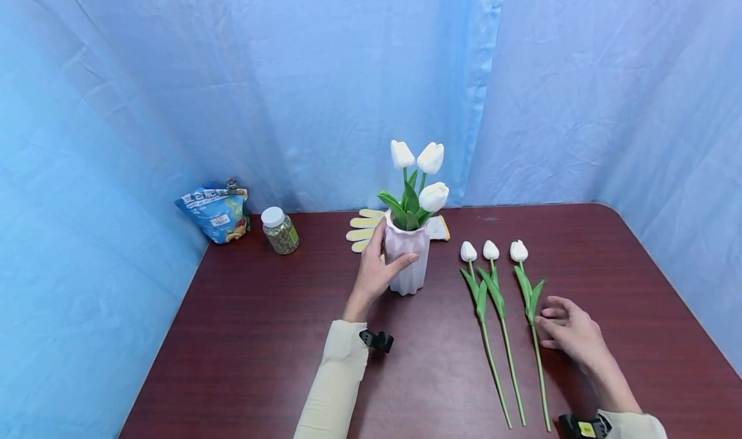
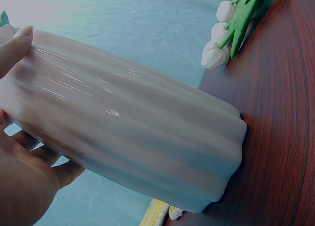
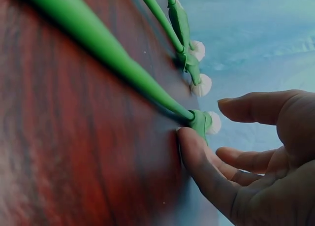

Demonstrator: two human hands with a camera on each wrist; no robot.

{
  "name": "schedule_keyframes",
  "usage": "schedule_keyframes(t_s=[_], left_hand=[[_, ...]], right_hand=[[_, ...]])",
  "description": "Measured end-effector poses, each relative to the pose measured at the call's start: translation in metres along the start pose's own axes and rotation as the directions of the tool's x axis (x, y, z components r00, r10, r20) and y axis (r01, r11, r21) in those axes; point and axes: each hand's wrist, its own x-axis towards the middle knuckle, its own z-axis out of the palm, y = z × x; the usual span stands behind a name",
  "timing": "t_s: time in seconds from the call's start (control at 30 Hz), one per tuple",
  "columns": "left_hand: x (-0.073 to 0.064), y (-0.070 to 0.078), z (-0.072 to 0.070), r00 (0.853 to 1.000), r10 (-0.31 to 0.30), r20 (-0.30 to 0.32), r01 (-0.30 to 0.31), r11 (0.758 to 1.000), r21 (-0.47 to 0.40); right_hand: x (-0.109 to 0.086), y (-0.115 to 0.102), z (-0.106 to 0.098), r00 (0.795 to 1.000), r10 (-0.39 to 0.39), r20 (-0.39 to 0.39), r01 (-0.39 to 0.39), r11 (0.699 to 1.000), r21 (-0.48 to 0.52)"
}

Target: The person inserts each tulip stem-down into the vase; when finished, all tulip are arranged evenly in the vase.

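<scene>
A pale, fluted vase [image 1: 408, 259] stands on the table with several green leaves and three white tulips [image 1: 431, 158] rising out of it. My left hand [image 1: 373, 271] grips its upper left side, thumb on the near face and fingers behind, as the left wrist view of the vase [image 2: 123, 113] also shows. Three more white tulips lie side by side to the right, heads away from me. Beside the rightmost tulip [image 1: 538, 355], my right hand [image 1: 574, 333] hovers at the leaves, thumb and fingers apart around nothing. A fingertip is close to the stem [image 3: 147, 85]; I cannot tell whether it touches.
Behind the vase lies a white and yellow work glove [image 1: 362, 230]. Farther left stand a lidded jar [image 1: 281, 232] of greenish bits and a blue clipped bag [image 1: 217, 214]. Light blue curtains [image 1: 348, 91] hang around the dark red table [image 1: 243, 349].
</scene>
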Motion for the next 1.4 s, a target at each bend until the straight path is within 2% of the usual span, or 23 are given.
schedule_keyframes(t_s=[0.23,0.43,0.57,0.97,1.3,1.4], left_hand=[[0.0,0.001,0.0,1.0,-0.003,0.001,0.003,1.0,0.006],[0.0,0.001,0.0,1.0,0.013,-0.012,-0.012,1.0,0.013],[0.0,0.0,0.001,1.0,0.011,-0.016,-0.011,1.0,0.018],[0.0,0.001,0.0,1.0,-0.004,-0.014,0.004,1.0,0.003],[0.0,0.004,0.0,1.0,-0.026,-0.001,0.026,1.0,0.005],[-0.003,0.021,-0.001,0.999,-0.043,0.015,0.043,0.999,0.014]], right_hand=[[0.001,-0.008,0.001,0.998,0.05,0.032,-0.046,0.991,-0.128],[-0.002,-0.014,0.004,0.999,0.027,0.043,-0.015,0.969,-0.246],[-0.003,-0.016,0.007,0.999,0.004,0.036,0.007,0.958,-0.288],[-0.002,-0.015,0.012,0.999,-0.045,-0.013,0.037,0.933,-0.357],[-0.005,-0.016,0.013,0.998,-0.054,-0.038,0.038,0.941,-0.336],[-0.005,-0.014,0.011,0.999,-0.038,-0.034,0.026,0.953,-0.302]])
